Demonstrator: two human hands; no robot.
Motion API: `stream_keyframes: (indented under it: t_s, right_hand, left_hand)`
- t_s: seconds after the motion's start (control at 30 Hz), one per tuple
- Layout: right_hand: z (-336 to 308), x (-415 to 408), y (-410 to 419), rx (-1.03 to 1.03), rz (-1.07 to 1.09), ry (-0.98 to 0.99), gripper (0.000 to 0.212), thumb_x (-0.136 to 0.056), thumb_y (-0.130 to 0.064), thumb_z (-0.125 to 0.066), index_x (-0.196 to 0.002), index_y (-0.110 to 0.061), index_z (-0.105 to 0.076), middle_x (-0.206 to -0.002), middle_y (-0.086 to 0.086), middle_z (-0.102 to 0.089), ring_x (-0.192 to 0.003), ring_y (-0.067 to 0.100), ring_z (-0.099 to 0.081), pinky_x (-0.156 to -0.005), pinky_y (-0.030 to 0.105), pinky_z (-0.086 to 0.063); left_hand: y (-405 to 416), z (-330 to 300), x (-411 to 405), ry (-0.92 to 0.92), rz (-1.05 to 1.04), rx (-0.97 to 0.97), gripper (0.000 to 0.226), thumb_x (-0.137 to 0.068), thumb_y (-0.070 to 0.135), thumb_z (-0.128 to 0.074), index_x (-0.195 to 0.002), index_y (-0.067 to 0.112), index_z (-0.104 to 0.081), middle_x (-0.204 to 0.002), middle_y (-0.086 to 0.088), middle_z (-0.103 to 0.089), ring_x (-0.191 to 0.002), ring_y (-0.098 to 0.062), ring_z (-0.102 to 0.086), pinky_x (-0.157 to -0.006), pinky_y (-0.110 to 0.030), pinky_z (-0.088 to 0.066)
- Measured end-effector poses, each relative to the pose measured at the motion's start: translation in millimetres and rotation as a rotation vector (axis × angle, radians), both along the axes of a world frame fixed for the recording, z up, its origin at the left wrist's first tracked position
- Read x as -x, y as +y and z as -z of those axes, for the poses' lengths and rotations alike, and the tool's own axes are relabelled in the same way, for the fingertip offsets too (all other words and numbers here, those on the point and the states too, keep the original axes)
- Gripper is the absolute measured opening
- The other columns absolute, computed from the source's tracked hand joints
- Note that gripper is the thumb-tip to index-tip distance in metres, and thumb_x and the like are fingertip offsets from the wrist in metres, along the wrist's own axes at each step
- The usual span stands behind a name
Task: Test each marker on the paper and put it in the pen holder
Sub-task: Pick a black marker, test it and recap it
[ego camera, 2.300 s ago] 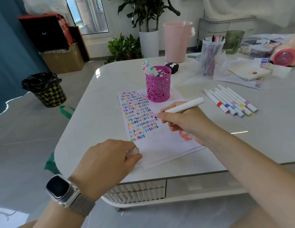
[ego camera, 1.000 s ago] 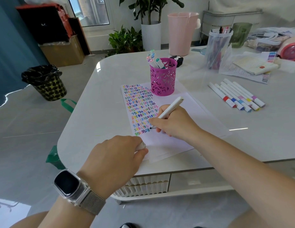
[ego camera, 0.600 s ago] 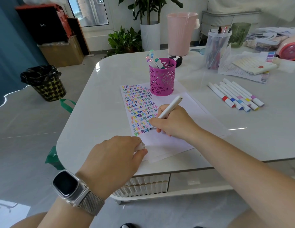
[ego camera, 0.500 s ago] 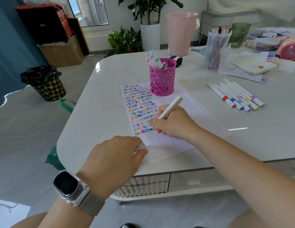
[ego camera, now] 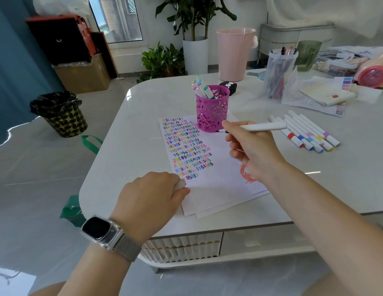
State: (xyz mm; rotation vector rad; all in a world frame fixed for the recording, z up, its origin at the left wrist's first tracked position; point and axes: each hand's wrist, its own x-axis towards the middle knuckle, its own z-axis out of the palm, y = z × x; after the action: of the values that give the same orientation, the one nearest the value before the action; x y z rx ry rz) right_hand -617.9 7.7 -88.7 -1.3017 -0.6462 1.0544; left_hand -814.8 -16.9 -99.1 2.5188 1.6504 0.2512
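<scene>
Head camera: a person's right hand [ego camera: 253, 150] grips a white uncapped marker [ego camera: 262, 126], held nearly level above the sheet of white paper [ego camera: 216, 189] with its dark tip pointing at the magenta perforated metal pen holder [ego camera: 212, 108]. The left hand [ego camera: 152, 196], a smartwatch [ego camera: 102, 230] on its wrist, is closed around a small white cap [ego camera: 180, 184] at the paper's near edge. Rows of coloured squiggles fill the sheet's left half. Several markers already stand in the holder; a row of white capped markers [ego camera: 303, 131] lies on the pale glossy desk [ego camera: 346, 171] to the right.
</scene>
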Motion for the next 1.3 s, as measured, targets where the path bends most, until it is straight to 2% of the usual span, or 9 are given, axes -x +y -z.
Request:
stream_keyframes:
  t_s: [0.1,0.2,0.33,0.6,0.73,0.87,0.97,1.17,1.3]
  right_hand:
    - [-3.7,3.8,-7.1,-0.029,-0.069,-0.037,0.013,-0.086,-0.028,-0.069,-0.08,-0.017,-0.065,-0.06,-0.002,-0.065,-0.047,0.006,-0.052,-0.043,0.018,-0.044]
    - [-7.2,10.4,-13.2,0.001,-0.216,-0.021,0.03,-0.091,-0.038,-0.058,-0.075,-0.016,-0.07,-0.059,0.003,-0.065,-0.046,0.01,-0.052,-0.042,0.02,-0.041]
    - [-10.2,18.4,-20.1,-0.015,-0.361,-0.11,0.033,-0.092,-0.025,-0.05,-0.064,-0.01,-0.059,-0.049,0.01,-0.056,-0.042,0.017,-0.041,-0.04,0.021,-0.031]
    - [-7.5,20.8,-18.9,-0.031,-0.382,-0.158,0.03,-0.091,-0.021,-0.049,-0.063,-0.01,-0.053,-0.047,0.01,-0.054,-0.042,0.017,-0.041,-0.043,0.024,-0.03]
    - [-4.8,22.1,-19.7,0.013,-0.482,-0.217,0.027,-0.091,-0.019,-0.049,-0.066,-0.01,-0.053,-0.049,0.008,-0.054,-0.044,0.016,-0.043,-0.044,0.024,-0.034]
    - [-3.9,22.2,-19.7,0.047,-0.503,-0.208,0.023,-0.09,-0.015,-0.047,-0.068,-0.01,-0.051,-0.049,0.007,-0.053,-0.043,0.015,-0.043,-0.044,0.024,-0.036]
    - [-3.1,21.3,-18.6,0.058,-0.469,-0.161,0.019,-0.09,-0.015,-0.047,-0.072,-0.01,-0.05,-0.047,0.007,-0.051,-0.042,0.016,-0.041,-0.043,0.023,-0.035]
    - [-3.8,21.2,-19.5,0.07,-0.528,-0.189,0.019,-0.089,-0.016,-0.047,-0.073,-0.01,-0.055,-0.048,0.006,-0.051,-0.043,0.015,-0.043,-0.043,0.023,-0.035]
    - [-2.0,25.1,-21.1,0.072,-0.578,-0.297,0.019,-0.089,-0.017,-0.047,-0.075,-0.01,-0.056,-0.049,0.005,-0.053,-0.047,0.017,-0.045,-0.046,0.024,-0.036]
  left_hand:
    - [1.4,-1.9,-4.5,-0.041,-0.046,-0.061,0.045,-0.092,0.052,-0.038,-0.062,0.018,-0.038,-0.065,0.003,-0.048,-0.062,-0.019,-0.049,-0.056,-0.028,-0.036]
    - [0.7,-1.2,-10.8,-0.096,-0.045,-0.071,0.045,-0.092,0.053,-0.04,-0.067,0.016,-0.046,-0.067,0.001,-0.055,-0.065,-0.02,-0.055,-0.058,-0.029,-0.041]
    - [-1.4,-1.4,-14.1,-0.143,-0.069,-0.109,0.046,-0.091,0.052,-0.042,-0.06,0.017,-0.038,-0.059,0.001,-0.046,-0.061,-0.02,-0.049,-0.055,-0.029,-0.037]
    - [-2.4,-2.1,-15.6,-0.225,-0.111,-0.107,0.044,-0.089,0.051,-0.045,-0.065,0.015,-0.048,-0.063,0.0,-0.057,-0.062,-0.021,-0.055,-0.053,-0.029,-0.039]
    - [-2.9,-0.6,-16.6,-0.234,-0.093,-0.107,0.042,-0.089,0.049,-0.047,-0.062,0.017,-0.044,-0.057,0.001,-0.047,-0.056,-0.019,-0.046,-0.049,-0.029,-0.035]
    - [-1.9,0.3,-14.6,-0.328,-0.053,-0.052,0.031,-0.089,0.044,-0.051,-0.074,0.019,-0.058,-0.065,0.001,-0.061,-0.064,-0.019,-0.056,-0.061,-0.035,-0.048]
    - [-3.1,-2.3,-15.1,-0.403,-0.028,-0.034,0.024,-0.089,0.041,-0.053,-0.08,0.02,-0.06,-0.067,0.002,-0.062,-0.065,-0.017,-0.056,-0.063,-0.033,-0.048]
    - [-2.0,0.2,-14.5,-0.368,-0.002,-0.021,0.035,-0.091,0.04,-0.05,-0.068,0.014,-0.052,-0.065,0.0,-0.061,-0.063,-0.02,-0.053,-0.061,-0.034,-0.046]
    - [-2.3,0.6,-14.6,-0.311,0.015,-0.031,0.037,-0.09,0.038,-0.051,-0.06,0.017,-0.043,-0.055,0.001,-0.044,-0.055,-0.018,-0.041,-0.058,-0.032,-0.04]
